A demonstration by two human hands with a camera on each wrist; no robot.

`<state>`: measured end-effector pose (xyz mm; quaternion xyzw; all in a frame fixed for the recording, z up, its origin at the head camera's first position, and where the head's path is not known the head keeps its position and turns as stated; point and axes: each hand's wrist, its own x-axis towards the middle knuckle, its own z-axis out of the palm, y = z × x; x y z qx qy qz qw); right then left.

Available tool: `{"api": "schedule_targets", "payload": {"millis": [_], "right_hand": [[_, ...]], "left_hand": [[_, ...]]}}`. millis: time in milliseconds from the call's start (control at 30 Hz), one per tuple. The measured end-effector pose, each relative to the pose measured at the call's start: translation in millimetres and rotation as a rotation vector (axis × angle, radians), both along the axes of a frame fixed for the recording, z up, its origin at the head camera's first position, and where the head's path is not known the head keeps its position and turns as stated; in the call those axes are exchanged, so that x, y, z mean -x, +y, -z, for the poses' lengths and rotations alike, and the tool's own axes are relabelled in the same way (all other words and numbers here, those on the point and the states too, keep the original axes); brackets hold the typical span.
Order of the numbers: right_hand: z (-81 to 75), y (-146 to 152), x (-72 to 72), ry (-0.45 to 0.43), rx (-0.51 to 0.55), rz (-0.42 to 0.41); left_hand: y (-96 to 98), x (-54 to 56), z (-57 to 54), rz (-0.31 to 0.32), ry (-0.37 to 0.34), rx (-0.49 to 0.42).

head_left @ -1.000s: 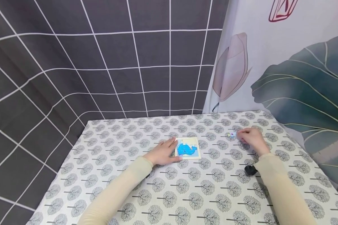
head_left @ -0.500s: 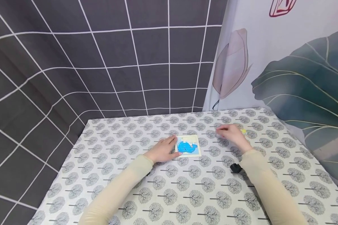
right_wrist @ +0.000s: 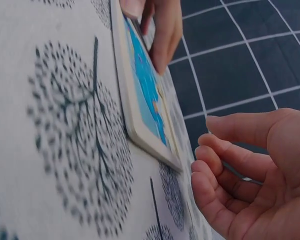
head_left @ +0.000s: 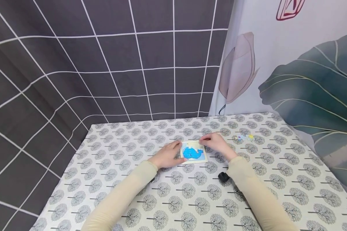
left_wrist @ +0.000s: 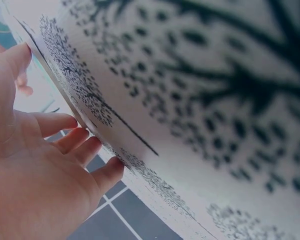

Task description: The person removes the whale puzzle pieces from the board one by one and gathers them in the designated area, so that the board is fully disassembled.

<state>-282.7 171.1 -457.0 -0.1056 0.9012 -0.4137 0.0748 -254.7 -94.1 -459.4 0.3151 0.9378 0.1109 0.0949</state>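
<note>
A small square puzzle board (head_left: 206, 161) with a cream rim and a blue whale (head_left: 191, 154) on it lies flat on the cloth. My left hand (head_left: 166, 156) rests at its left side, fingers along the edge and thumb over the lower left corner. In the left wrist view the left fingers (left_wrist: 65, 122) are extended against the board's edge. My right hand (head_left: 215, 142) is at the upper right corner. In the right wrist view the right hand (right_wrist: 255, 175) has curled fingers and thumb and index tips close together; whether a small piece is between them cannot be seen.
Several small colourful pieces (head_left: 243, 137), including a yellow star-like one (head_left: 250, 137), lie right of the board. A tree-patterned cloth (head_left: 202, 205) covers the table. A dark gridded curtain (head_left: 156, 54) hangs behind, and a plant-printed curtain (head_left: 300, 73) hangs at the right.
My right hand has moved left from the small pieces to the board's upper right corner, uncovering those pieces. The left hand has stayed at the board's left side.
</note>
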Motion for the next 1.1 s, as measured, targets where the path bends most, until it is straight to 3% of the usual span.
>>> {"api": "schedule_targets", "payload": {"millis": [367,600,1100], "right_hand": [[5.2,-29.7,-3.0,0.014,-0.035,-0.076],[8.0,-39.8,-3.7,-0.037,-0.048,-0.053],[14.2,-53.2,-6.0,-0.014,-0.057,0.006]], "left_hand": [[-1.5,1.5,2.0,-0.016,-0.026,0.001],[-1.7,0.5,1.9,-0.009,-0.034,-0.014],[-2.5,0.2,2.4,-0.016,-0.083,-0.058]]}}
